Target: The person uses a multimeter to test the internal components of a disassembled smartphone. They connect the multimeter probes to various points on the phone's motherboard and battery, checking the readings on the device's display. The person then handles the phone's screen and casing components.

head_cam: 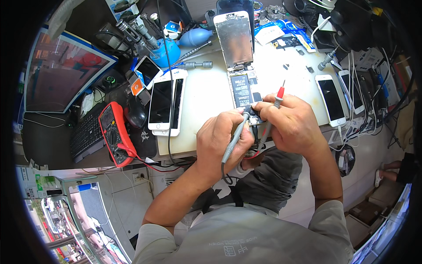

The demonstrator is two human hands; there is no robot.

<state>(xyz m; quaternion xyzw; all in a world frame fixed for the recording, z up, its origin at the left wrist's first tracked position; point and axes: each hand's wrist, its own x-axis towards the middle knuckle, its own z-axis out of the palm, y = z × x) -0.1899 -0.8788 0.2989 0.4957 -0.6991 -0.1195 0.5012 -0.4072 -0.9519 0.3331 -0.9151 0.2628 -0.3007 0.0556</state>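
Note:
An opened smartphone (pixel 256 81) lies before me, its screen assembly (pixel 239 43) folded up and away at the far end. Its black battery (pixel 242 88) sits exposed in the housing. My left hand (pixel 217 135) grips a grey multimeter probe (pixel 234 140) with a black lead, and its fingertips are at the near end of the housing. A second probe, red-tipped (pixel 280 92), is held in my right hand (pixel 293 122) with its metal point facing away from me. The right fingertips touch the phone's lower right side. My fingers hide part of that lower end.
Left of the mat stand a red multimeter (pixel 115 135), a mouse (pixel 135 115) and stacked white phones (pixel 161 104). Behind them are a blue tool holder (pixel 166 52) and a blower bulb (pixel 194 37). Another phone (pixel 330 99) and tangled white cables (pixel 361 95) lie on the right.

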